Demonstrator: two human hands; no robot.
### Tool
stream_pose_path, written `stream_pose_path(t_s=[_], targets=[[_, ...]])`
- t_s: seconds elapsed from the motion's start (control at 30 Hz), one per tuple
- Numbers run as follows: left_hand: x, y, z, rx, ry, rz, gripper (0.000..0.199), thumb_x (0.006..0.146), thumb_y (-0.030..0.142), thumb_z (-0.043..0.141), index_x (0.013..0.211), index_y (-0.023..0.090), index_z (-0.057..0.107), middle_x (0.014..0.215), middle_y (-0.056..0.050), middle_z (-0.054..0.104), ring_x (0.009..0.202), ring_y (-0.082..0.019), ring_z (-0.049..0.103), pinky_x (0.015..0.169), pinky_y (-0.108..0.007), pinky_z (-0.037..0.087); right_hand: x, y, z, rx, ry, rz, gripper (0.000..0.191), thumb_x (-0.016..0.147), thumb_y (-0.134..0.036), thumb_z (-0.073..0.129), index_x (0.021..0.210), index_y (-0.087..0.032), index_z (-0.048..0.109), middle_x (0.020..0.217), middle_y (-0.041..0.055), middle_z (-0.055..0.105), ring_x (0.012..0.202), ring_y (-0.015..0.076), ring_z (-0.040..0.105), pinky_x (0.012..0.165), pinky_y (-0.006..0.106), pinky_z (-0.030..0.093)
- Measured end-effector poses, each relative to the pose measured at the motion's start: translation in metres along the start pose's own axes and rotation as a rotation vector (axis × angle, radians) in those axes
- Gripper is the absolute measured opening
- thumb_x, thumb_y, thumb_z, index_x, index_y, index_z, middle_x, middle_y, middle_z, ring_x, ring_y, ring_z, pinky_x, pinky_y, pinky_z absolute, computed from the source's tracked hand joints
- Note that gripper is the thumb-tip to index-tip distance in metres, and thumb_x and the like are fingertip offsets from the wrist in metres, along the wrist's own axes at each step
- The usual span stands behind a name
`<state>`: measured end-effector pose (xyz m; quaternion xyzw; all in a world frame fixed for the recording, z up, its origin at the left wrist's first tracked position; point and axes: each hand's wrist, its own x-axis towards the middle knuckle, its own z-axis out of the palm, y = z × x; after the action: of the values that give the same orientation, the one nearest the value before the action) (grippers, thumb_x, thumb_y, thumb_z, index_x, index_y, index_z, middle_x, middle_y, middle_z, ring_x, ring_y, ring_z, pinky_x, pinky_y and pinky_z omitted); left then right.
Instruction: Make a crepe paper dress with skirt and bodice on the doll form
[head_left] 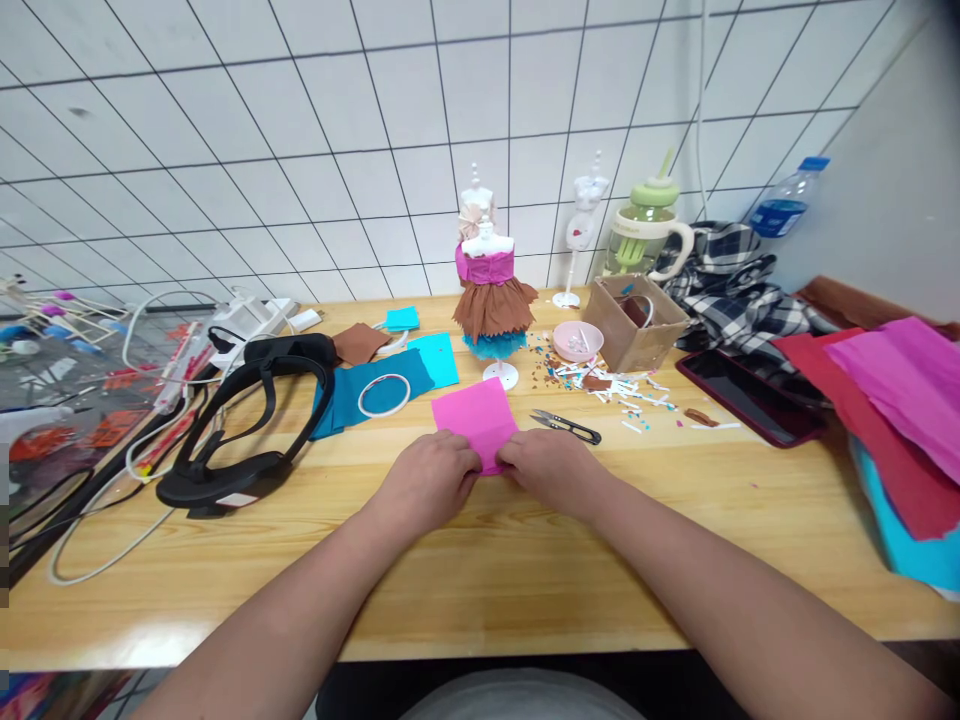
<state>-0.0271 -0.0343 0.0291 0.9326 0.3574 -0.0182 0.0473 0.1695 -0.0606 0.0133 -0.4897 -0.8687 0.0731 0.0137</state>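
Note:
A pink sheet of paper (480,412) lies on the wooden table in front of me, with its near edge between my two hands. My left hand (435,472) pinches the near left part of the sheet. The near right corner is gripped by my right hand (551,465). Just behind the sheet stands a small white dress form (487,244) in a pink top, a brown skirt and a blue underlayer. Black thread snips (568,427) lie right of the sheet, close to my right hand. White tape rings, one of them a hoop (384,396), rest on teal paper (341,398) at the left.
A black headset (277,465) and cables fill the left. Behind are a pink bowl (577,341) among paper scraps, a cardboard box (636,325), a green-lidded jug (646,230) and another dress form (585,225). A phone (750,395) and red paper (892,430) lie right.

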Motion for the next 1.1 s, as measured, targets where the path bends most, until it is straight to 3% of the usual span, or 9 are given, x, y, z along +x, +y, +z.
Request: stream_pose_path(t_s=[0.23,0.57,0.9,1.1], targets=[[-0.0005,0.0002,0.0011,0.019,0.016,0.008,0.019,0.084,0.016,0.051,0.085,0.021,0.068,0.084,-0.006,0.068,0.086,-0.023,0.061,0.077,-0.035,0.045,-0.001,0.0008,0.0004,-0.029,0.056,-0.047,0.024,0.095,-0.024,0.046,0.086,-0.02,0.068,0.087,0.0055,0.066,0.084,0.0192,0.061,0.067,0.028,0.038],[-0.0002,-0.0015,-0.0003,-0.013,-0.007,-0.048,0.023,0.086,0.016,0.05,0.096,0.022,0.07,0.086,-0.007,0.072,0.085,-0.024,0.065,0.073,-0.035,0.045,-0.001,0.0015,0.0024,-0.033,0.038,-0.039,0.02,0.095,-0.021,0.046,0.091,-0.019,0.066,0.09,0.0053,0.068,0.085,0.0197,0.061,0.066,0.029,0.037],[0.0012,-0.0003,-0.0017,-0.011,0.024,-0.021,0.023,0.086,0.017,0.05,0.088,0.021,0.073,0.087,-0.008,0.068,0.089,-0.023,0.061,0.08,-0.035,0.045,-0.0019,0.0009,0.0011,-0.031,0.02,-0.012,0.019,0.094,-0.019,0.046,0.095,-0.019,0.065,0.089,0.0067,0.068,0.084,0.0204,0.063,0.067,0.028,0.039],[0.0022,-0.0023,0.0025,-0.019,0.002,-0.051,0.021,0.088,0.017,0.049,0.089,0.02,0.07,0.083,-0.008,0.071,0.084,-0.024,0.064,0.074,-0.036,0.045,-0.0022,0.0012,-0.0013,-0.016,0.009,-0.018,0.02,0.094,-0.021,0.046,0.095,-0.019,0.067,0.091,0.0061,0.069,0.086,0.0205,0.064,0.069,0.028,0.04]])
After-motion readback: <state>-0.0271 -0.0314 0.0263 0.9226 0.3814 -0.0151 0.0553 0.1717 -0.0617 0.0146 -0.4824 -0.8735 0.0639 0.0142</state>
